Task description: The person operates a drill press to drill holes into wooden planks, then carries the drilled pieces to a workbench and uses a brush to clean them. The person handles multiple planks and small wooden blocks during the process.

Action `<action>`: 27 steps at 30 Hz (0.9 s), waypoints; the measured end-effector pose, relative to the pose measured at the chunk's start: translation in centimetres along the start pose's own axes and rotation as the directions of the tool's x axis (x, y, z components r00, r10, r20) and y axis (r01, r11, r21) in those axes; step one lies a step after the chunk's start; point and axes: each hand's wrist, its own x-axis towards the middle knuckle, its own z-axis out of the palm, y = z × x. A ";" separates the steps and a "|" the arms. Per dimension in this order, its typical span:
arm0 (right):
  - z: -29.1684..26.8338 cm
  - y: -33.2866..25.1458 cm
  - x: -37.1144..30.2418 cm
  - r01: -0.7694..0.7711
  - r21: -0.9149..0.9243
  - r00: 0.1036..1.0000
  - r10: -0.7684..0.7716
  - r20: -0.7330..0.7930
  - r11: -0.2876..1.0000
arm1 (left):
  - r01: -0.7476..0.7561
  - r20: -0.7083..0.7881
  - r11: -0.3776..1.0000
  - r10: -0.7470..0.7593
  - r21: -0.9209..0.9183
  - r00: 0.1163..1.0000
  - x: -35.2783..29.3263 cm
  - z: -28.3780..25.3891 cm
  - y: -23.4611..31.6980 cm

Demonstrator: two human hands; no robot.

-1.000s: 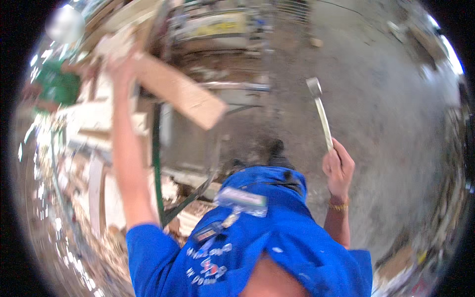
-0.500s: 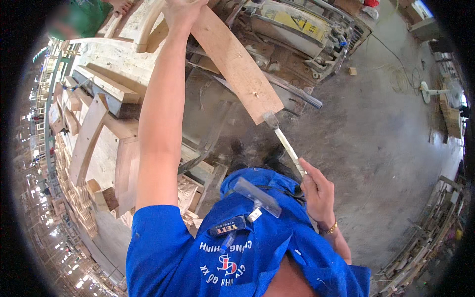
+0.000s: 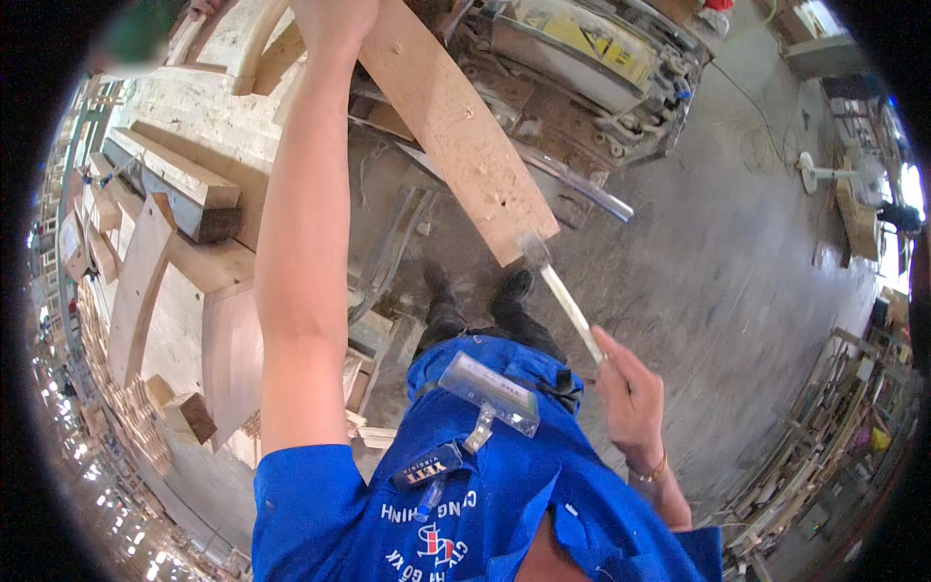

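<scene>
A long, slightly curved wooden board [image 3: 461, 121] slants across the upper middle of the view, with a few small holes or marks along its face. My left hand [image 3: 341, 21] is closed round its far end, at the top edge of the picture, where the fingers are partly cut off. My right hand [image 3: 630, 396] grips the pale handle of a hammer [image 3: 572, 303]. The hammer's metal head overlaps the board's near end; whether it touches the wood I cannot tell.
A machine with a roller [image 3: 572, 48] stands beyond the board. On the left, a worktable [image 3: 208, 102] bears curved wooden parts [image 3: 145, 291] and a squared block [image 3: 179, 184]. Another person shows at the upper left. A white fan [image 3: 824, 173] and stacked wood line the right side.
The hammer head and the board's near end have shifted slightly down in the picture. Small chips at the lowest hole have gone, leaving a dark hole. Both hands keep their hold.
</scene>
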 end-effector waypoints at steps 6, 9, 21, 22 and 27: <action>-0.3 0.6 0.1 -0.050 0.098 0.998 0.052 -0.021 0.994 | 0.478 0.245 0.878 -0.462 -0.008 0.853 0.7 -0.2 3.7; 0.4 1.3 0.2 0.043 0.127 0.999 -0.042 -0.011 0.991 | 0.501 0.168 0.865 -0.496 0.017 0.852 0.7 -0.1 2.5; 1.4 -0.3 4.2 0.168 0.033 0.985 -0.167 -0.045 0.985 | 0.521 0.318 0.853 -0.505 0.042 0.802 0.6 0.5 4.6; 0.9 0.4 2.9 0.185 0.041 0.982 -0.184 -0.037 0.982 | 0.463 0.249 0.884 -0.462 0.058 0.851 0.9 0.2 3.6; 1.4 2.1 5.2 0.292 0.080 0.955 -0.285 -0.086 0.953 | 0.498 0.311 0.867 -0.478 0.016 0.822 0.1 1.7 3.8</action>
